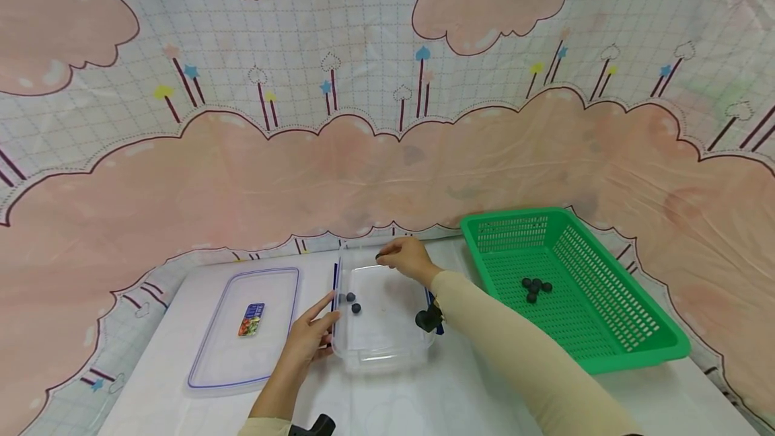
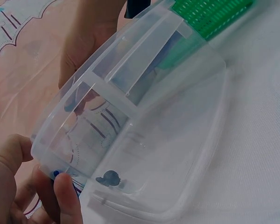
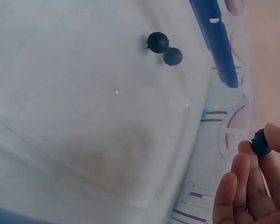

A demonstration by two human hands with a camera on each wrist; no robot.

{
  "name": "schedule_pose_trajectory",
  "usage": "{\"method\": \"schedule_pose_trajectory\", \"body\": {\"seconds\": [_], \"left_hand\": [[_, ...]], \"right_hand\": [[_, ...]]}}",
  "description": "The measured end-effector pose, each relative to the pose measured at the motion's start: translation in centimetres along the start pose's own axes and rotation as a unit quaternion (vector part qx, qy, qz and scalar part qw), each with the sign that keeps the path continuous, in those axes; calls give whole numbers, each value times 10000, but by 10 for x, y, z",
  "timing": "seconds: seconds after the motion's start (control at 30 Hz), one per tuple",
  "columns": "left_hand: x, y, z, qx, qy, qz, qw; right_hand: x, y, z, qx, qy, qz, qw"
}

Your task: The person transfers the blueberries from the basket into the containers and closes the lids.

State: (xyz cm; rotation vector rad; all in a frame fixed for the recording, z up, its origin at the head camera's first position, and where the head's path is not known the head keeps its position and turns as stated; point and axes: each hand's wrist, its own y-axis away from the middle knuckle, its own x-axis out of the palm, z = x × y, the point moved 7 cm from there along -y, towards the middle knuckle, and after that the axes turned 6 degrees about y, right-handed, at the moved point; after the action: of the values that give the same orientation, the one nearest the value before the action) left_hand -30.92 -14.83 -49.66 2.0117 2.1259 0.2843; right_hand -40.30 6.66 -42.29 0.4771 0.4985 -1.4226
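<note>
A clear plastic box (image 1: 387, 359) with blue side clips stands on the white table. My left hand (image 1: 307, 338) grips its left side, thumb near the rim and fingers by the clip. Two blueberries (image 3: 157, 43) lie on the box floor near that side. Over the far end of the box, my right hand (image 1: 410, 260) pinches one blueberry (image 3: 260, 142) between thumb and fingertips. The left wrist view shows the box wall close up, with dark berries (image 2: 111, 178) seen blurred through the plastic.
To the right sits a green slotted basket (image 1: 636, 363) with several blueberries (image 1: 537, 286) on its floor. A clear lid with a blue seal (image 1: 220, 358) lies on the left, bearing a colourful label (image 1: 251, 319). Behind the table hangs a patterned cloth (image 1: 339, 180).
</note>
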Motion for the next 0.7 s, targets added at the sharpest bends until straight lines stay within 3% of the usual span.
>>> {"method": "schedule_pose_trajectory", "body": {"seconds": [0.3,0.7], "left_hand": [[0,1,0,17,34,-28,10000],[1,1,0,-35,-3,-25,10000]], "right_hand": [[11,-5,-2,-14,329,9,9995],[30,-8,-9,-38,141,87,9999]]}}
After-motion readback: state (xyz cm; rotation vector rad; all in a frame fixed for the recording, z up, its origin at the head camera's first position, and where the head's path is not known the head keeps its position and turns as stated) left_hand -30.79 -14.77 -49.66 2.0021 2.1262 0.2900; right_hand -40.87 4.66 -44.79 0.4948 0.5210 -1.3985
